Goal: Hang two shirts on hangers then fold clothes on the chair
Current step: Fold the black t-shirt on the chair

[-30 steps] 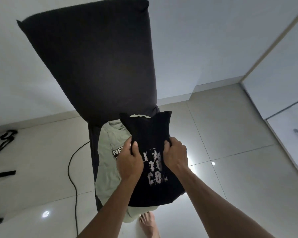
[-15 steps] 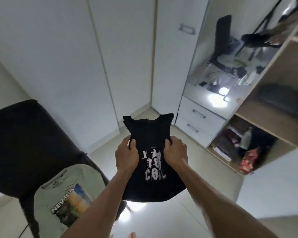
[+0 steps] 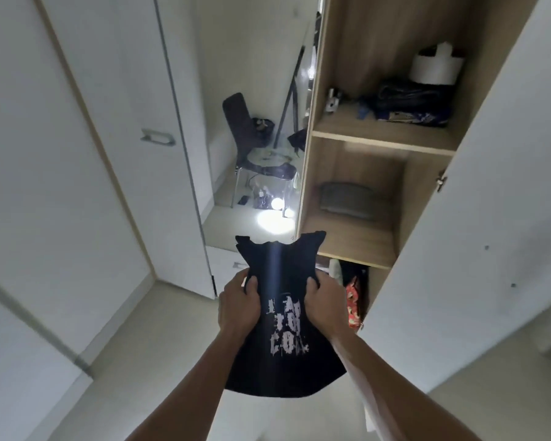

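While we hold a folded black shirt point(image 3: 283, 329) up in both hands, we face an open wardrobe point(image 3: 372, 141).

The shirt sits at lower centre of the frame, between our hands: the left hand point(image 3: 237, 305) grips its left edge, the right hand point(image 3: 326, 308) its right, fingers curled into the cloth. Judging by the neat fold, this piece looks done and ready for a shelf; no hangers appear here, and the chair shows only as a mirror reflection at upper centre.

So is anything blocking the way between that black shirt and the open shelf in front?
Nothing visible does. Both hands, left and right, grip the black shirt, and the wardrobe door stands open. The middle shelf has bare space beside a folded item.
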Tool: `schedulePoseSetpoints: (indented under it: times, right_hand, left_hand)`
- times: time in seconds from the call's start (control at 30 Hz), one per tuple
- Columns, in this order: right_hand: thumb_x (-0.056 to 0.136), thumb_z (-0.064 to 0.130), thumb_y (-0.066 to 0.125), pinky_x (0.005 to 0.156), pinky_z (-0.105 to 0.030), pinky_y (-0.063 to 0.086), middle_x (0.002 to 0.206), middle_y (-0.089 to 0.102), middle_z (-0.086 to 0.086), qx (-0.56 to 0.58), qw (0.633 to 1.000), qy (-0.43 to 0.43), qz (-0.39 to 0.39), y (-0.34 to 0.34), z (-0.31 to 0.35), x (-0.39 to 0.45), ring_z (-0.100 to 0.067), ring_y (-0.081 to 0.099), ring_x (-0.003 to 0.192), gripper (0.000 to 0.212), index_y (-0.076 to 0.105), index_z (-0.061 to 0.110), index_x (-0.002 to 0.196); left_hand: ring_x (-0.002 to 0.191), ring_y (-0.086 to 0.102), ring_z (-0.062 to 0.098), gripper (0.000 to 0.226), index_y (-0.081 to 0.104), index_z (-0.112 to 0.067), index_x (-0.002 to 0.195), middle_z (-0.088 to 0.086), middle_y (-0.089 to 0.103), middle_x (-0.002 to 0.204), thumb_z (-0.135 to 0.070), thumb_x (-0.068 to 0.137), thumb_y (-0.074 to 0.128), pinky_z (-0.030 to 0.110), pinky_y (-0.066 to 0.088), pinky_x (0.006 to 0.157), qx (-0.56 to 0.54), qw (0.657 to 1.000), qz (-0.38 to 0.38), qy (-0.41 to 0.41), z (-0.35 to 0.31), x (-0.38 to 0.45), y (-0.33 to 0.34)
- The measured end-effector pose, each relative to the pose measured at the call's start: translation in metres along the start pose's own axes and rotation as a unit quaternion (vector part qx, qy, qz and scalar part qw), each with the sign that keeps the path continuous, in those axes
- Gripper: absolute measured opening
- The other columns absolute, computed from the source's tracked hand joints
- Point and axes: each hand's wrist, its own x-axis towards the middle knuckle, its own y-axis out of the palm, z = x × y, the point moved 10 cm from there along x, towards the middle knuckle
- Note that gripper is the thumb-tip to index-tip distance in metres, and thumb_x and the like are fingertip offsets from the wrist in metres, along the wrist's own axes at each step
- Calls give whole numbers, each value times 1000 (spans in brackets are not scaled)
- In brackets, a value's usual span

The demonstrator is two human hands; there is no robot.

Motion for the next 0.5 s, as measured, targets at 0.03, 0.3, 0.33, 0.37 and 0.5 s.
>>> schedulePoseSetpoints:
  times: [0.03,0.3,0.33,0.37,0.5]
  right_hand:
    - [105,20,44,70,-28,39,103,67,-9,-3,1000,8,-13,-5,-8,15,-19,56,81,27,66,4,102]
    - [105,27,42,80,-38,53,98,69,-6,-4,985,148,-92,-33,-87,106,-22,62,85,30,65,10,111]
    - [105,27,42,80,-39,54,97,69,-5,2,981,163,-101,-35,-97,114,-23,63,86,30,65,10,111]
    - [105,27,42,80,-39,55,95,69,-5,9,979,174,-110,-35,-108,124,-23,65,85,30,65,9,111]
    - [105,24,43,77,-34,54,92,70,-2,17,975,175,-133,-38,-138,174,-18,64,82,29,67,9,113]
  left_hand:
    - [112,62,22,36,60,-26,134,-3,69,122,-31,102,45,40,49,98,8,1000,19,8,-8,15,16]
    - [104,67,21,34,63,-20,130,2,72,118,-33,102,50,39,54,91,61,982,171,47,-51,118,151]
    - [104,67,20,35,62,-18,132,2,71,121,-32,103,50,36,53,91,62,980,185,50,-54,124,167]
    - [105,66,20,35,61,-17,133,2,70,122,-31,103,50,35,52,91,62,977,198,53,-57,130,183]
    - [102,67,24,34,61,-21,133,4,72,115,-33,102,51,39,54,88,67,974,210,49,-61,167,239]
